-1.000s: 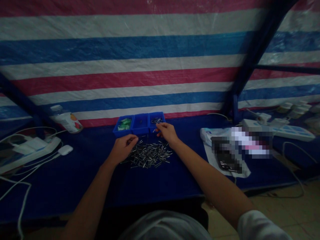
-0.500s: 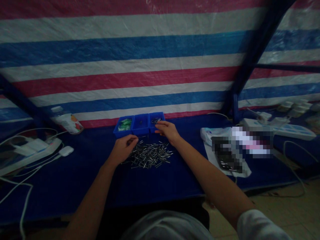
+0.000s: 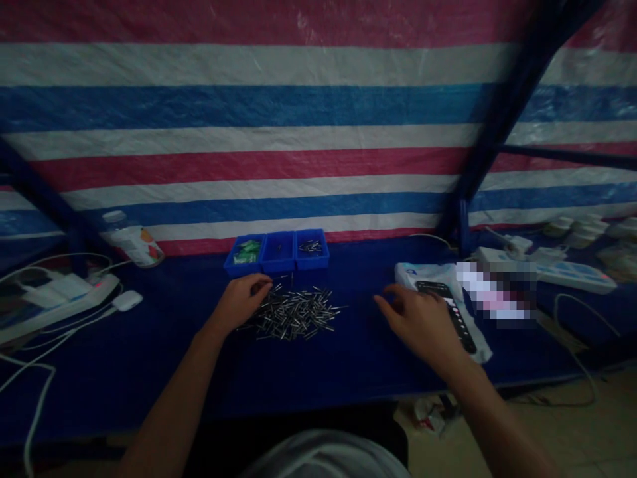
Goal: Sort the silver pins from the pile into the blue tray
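My left hand [image 3: 242,300] rests at the left edge of a pile of small metal pins [image 3: 298,313] on the blue table. Its thumb and fingers are curled together, and whatever is between them is hidden. Hovering beside and partly in front of a black phone [image 3: 465,332], my right hand [image 3: 423,324] has its fingers loosely apart with nothing seen in them. The phone lies on a white plastic packet [image 3: 442,269]. Behind the pile stand three joined blue trays: the left tray [image 3: 243,269] holds green packets, the middle tray [image 3: 277,260] little, the right tray [image 3: 312,263] some pins.
Power strips with white cables lie at the left [image 3: 102,292] and right [image 3: 572,275]. A bottle [image 3: 137,245] leans at the back left. A striped tarp [image 3: 298,153] hangs behind the table, with a dark blue slanted post [image 3: 497,133] on the right.
My right hand has moved from beside the right tray, right and toward me, to the phone. My left hand stays by the pile. The view has shifted slightly.
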A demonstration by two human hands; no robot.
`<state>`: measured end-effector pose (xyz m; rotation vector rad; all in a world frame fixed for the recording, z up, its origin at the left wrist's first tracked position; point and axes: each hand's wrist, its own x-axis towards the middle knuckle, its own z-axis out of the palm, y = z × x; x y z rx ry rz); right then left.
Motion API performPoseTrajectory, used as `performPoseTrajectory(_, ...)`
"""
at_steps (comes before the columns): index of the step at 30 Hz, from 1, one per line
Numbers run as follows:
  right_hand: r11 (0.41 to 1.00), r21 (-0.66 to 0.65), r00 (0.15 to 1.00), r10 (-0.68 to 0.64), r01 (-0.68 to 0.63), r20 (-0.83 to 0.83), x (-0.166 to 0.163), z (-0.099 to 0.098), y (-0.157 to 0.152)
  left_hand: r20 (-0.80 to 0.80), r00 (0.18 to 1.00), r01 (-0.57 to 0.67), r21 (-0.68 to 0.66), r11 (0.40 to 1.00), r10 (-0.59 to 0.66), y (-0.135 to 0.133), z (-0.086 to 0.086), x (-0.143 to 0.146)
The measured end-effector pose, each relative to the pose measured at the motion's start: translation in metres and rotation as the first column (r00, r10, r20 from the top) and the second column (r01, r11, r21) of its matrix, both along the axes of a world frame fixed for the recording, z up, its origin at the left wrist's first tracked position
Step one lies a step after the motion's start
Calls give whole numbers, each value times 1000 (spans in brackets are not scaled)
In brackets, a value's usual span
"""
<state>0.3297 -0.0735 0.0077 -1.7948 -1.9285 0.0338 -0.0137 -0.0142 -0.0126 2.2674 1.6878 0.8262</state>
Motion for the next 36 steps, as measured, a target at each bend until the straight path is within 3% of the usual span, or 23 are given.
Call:
performPoseTrajectory(4,991,-134,999,-21,15,-43,39,-7,13,0,1000,-3,-2,1000,3,0,0,1)
performPoseTrajectory(7,990,-141,998,-22,13,-66,43,-1,32,2,1000,-9,-3,1000,9,0,-1,0)
performPoseTrajectory(9,997,-75,999,-3,-1,-54,31,5,43,14,1000,-8,-10,1000,8,0,-2,0)
performPoseTrajectory(11,991,-34,991,131,-132,-32,6,9,54,24,1000,-5,-19,1000,6,0,-2,0)
performPoseTrajectory(15,868,-121,873,487,-481,27,-63,7,78,10,1000,-15,-24,1000,15,-1,-1,1)
performPoseTrajectory(18,827,-147,821,559,-542,119,-109,2,97,-15,1000,-23,-1,1000,23,0,-2,0)
performPoseTrajectory(21,763,-154,717,643,-628,269,-137,-3,108,-53,998,-17,20,1000,18,3,-6,-3)
performPoseTrajectory(26,732,-147,637,659,-665,399,-148,-11,117,-154,988,-32,-23,999,28,6,-15,-1)
performPoseTrajectory(36,747,-214,705,665,-629,247,-149,-2,128,-299,953,14,-119,993,-50,8,-13,15)
